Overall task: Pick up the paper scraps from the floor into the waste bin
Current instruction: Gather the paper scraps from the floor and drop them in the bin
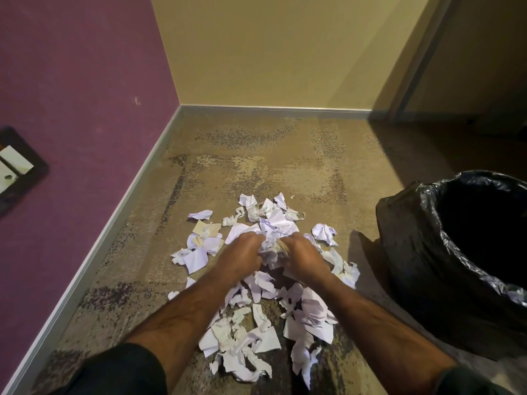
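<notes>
Several white, crumpled paper scraps [242, 337] lie in a loose pile on the mottled brown carpet, spreading from near my knees to the middle of the floor. My left hand [238, 256] and my right hand [303, 259] are pressed together over the pile's centre, fingers curled around a bunch of scraps [269, 248] between them. The waste bin [422, 252], lined with a black plastic bag, stands open at the right, close to my right forearm. Its inside is dark.
A purple wall [79, 109] with a grey skirting board runs along the left, and a yellow wall closes the far side. A dark framed plate [17, 169] is fixed on the purple wall. Bare carpet [256, 155] stretches beyond the pile.
</notes>
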A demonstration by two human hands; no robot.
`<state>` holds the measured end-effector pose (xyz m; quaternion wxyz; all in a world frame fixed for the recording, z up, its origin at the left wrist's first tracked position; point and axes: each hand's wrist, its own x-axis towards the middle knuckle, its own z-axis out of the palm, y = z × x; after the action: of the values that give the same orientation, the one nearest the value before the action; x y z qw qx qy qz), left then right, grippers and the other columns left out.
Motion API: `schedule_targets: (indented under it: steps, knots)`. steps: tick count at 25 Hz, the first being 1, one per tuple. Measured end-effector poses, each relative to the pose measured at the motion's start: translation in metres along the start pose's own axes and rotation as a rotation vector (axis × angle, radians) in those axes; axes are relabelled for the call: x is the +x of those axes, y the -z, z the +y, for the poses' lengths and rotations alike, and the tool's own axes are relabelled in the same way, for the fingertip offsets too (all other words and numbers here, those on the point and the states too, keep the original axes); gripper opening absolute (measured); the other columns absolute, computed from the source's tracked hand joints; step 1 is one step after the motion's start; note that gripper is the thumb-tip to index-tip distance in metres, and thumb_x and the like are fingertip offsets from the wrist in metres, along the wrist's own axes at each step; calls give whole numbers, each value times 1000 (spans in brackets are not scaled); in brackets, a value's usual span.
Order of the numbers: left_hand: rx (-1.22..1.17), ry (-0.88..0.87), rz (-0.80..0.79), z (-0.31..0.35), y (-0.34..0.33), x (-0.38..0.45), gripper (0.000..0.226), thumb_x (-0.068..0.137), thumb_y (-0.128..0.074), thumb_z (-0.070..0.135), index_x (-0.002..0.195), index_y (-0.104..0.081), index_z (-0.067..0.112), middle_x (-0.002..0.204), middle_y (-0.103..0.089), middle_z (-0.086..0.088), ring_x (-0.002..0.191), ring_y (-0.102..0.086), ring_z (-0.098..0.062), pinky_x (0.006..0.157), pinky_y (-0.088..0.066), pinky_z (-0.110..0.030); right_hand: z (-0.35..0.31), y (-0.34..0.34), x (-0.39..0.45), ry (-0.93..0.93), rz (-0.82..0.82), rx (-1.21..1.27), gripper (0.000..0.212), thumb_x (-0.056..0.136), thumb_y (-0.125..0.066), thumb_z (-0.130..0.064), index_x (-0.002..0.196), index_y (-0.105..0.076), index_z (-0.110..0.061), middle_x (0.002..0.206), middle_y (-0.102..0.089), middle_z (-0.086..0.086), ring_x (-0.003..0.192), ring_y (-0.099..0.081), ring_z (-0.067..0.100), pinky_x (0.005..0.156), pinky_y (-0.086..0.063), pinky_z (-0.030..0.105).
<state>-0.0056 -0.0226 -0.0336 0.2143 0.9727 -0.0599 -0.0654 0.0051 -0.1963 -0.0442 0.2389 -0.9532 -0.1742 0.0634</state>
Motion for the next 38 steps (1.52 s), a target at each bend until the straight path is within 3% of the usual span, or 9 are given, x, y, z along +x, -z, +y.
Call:
schedule_targets:
  steps: [5,10,17,20,24,33,38]
  knots:
    - [-7,-69,90,28,32,11,16,88,-69,15,104,-66,14,102,-66,-8,89,-62,-26,67,-38,-27,-5,48,8,12,70,-48,31,84,-73,-18,114,-65,-17,108,-58,10,96,-59,29,75,-49,34]
    - [-8,-155,136,77,77,38,14,87,-64,9,100,-67,8,104,-69,-12,96,-65,-33,74,-52,-40,-8,116,14,-28,176,-76,27,83,-69,-17,110,-66,-15,103,-57,11,94,-61,33,72,-45,33]
    - [-44,-291,249,174,134,59,18,84,-67,5,101,-70,10,99,-70,-11,92,-65,-32,75,-53,-39,0,227,-1,-86,325,-106,24,86,-72,-17,109,-66,-15,103,-59,8,93,-62,28,69,-38,28]
    - [-70,-369,243,217,145,62,21,82,-67,4,101,-71,10,100,-71,-13,95,-65,-34,75,-50,-36,14,266,-23,-120,350,-142,22,84,-73,-20,105,-66,-16,100,-58,9,94,-61,32,72,-45,34]
    - [-93,-425,206,269,142,60,23,82,-67,8,104,-73,12,101,-73,-14,95,-66,-35,76,-53,-40,36,306,-59,-154,360,-184,24,81,-76,-27,102,-67,-21,91,-51,3,90,-61,30,71,-46,35]
    - [-182,-470,95,366,85,46,18,84,-69,12,101,-69,10,100,-70,-12,96,-65,-31,76,-51,-35,112,352,-134,-335,256,-199,33,75,-81,-39,101,-69,-21,94,-59,4,88,-62,27,73,-51,36]
    - [-197,-445,17,379,61,42,38,82,-80,18,116,-63,14,110,-68,-7,100,-64,-26,85,-54,-39,133,338,-143,-419,217,-209,54,76,-79,-36,124,-59,-23,116,-59,5,105,-60,27,86,-52,41]
